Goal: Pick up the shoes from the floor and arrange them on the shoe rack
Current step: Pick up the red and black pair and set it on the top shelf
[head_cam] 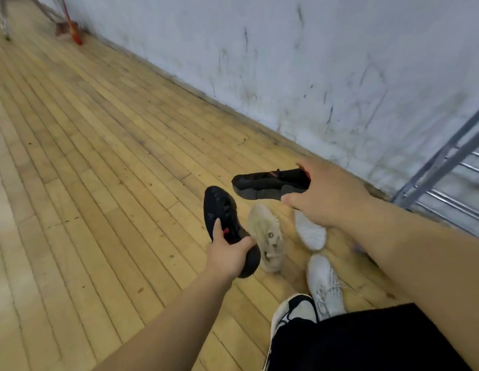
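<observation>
Above the floor [99, 156], left hand [227, 257] grips a black sneaker [219, 207], right hand [329, 194] the matching sneaker [262, 183] (heel-end holds, both); either may slip before the shoe rack [441, 167] at three o'clock.

No text, brand or number can be read. The beige sneaker [266, 236] carries a small round mark, maybe a logo, too blurred to read.

You have a plank floor [104, 162] bearing a beige sneaker [267, 236] at lower centre, an upper white sneaker [311, 235] just right, a lower white sneaker [325, 285] beneath; the shoe rack [433, 166] seemingly stands at the right edge.
</observation>
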Tool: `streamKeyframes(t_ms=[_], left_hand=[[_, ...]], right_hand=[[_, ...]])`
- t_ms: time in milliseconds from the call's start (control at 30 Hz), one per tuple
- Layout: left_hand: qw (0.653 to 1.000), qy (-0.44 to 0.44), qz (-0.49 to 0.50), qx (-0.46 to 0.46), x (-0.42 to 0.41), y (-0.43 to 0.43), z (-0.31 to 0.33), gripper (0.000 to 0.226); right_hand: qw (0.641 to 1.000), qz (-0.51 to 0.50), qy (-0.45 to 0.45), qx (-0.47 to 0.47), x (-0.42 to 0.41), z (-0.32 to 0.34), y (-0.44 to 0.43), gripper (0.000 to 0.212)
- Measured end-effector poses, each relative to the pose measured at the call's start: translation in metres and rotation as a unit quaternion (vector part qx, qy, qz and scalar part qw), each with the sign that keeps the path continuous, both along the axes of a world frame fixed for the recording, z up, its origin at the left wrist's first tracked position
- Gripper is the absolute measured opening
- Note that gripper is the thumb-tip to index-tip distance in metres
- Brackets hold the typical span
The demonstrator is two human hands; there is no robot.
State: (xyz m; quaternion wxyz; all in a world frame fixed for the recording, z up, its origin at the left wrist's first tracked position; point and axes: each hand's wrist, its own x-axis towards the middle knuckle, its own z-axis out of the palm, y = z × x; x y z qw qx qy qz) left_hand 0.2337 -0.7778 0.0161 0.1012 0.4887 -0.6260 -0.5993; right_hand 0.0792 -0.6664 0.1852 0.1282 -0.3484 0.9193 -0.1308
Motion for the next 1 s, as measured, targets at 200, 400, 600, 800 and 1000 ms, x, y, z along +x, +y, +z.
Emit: streamKeyframes(t_ms=[200, 400, 600, 800, 1000], left_hand=[[0.962, 0.177, -0.163, -0.129, -0.074, 0.057, 0.157, 0.113], [0.879, 0.241, -0.323, -0.256, -0.120, 0.176, 0.263, 0.109], [0.820, 0.247, -0.437, -0.274, -0.184, 0.313, 0.298, 0.107], [0.810, 0.255, -0.452, -0.273, -0.243, 0.426, 0.278, 0.104], [0.816, 0.278, -0.428, -0.271, -0.286, 0.470, 0.262, 0.098]], right_hand=[[0.962, -0.126, 0.105, -0.218, -0.028, 0.107, 0.129, 0.074], [0.886, -0.272, 0.152, -0.344, -0.025, 0.166, 0.308, 0.072], [0.780, -0.443, 0.136, -0.420, -0.020, 0.135, 0.452, 0.067], [0.663, -0.536, 0.102, -0.512, -0.042, 0.104, 0.539, 0.065], [0.691, -0.536, 0.189, -0.446, -0.079, 0.098, 0.558, 0.065]])
